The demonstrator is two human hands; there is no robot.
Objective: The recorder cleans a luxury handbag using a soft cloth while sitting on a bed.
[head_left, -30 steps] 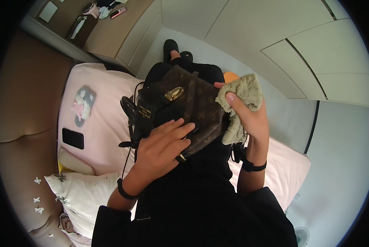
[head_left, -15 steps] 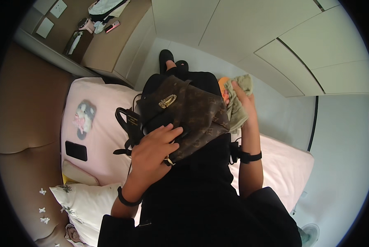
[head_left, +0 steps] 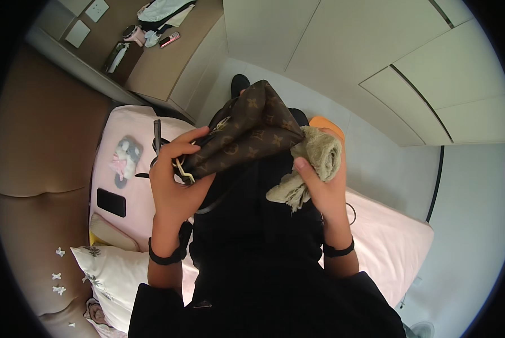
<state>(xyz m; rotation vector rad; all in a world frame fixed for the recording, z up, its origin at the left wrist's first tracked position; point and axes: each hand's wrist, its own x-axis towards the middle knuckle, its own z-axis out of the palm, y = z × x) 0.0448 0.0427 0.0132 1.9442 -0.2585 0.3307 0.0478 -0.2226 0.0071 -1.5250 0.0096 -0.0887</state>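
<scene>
A brown patterned leather handbag [head_left: 247,132] with gold-coloured fittings is tilted above my lap. My left hand [head_left: 176,177] grips its left end, thumb below and fingers over the top, near a gold clasp [head_left: 183,171]. Part of a dark strap or handle [head_left: 157,135] sticks out beyond that hand. In my right hand [head_left: 328,188] is a crumpled grey-green cloth [head_left: 315,158], held against the bag's right end with the thumb across it. Something orange [head_left: 327,124] shows behind the cloth; its kind is mostly hidden.
On the pink bedding [head_left: 376,236] at left lie a black phone [head_left: 111,202] and a grey-and-white plush item [head_left: 127,160]. A white pillow [head_left: 114,281] is nearer. Beyond stands a brown counter [head_left: 168,62] with a tissue box [head_left: 123,62]. Pale cabinets [head_left: 342,45] line the far side.
The bag has been turned and lifted, so its patterned side now faces up. My left hand has gone from lying on its front to gripping its end. The cloth has come inward and nearer.
</scene>
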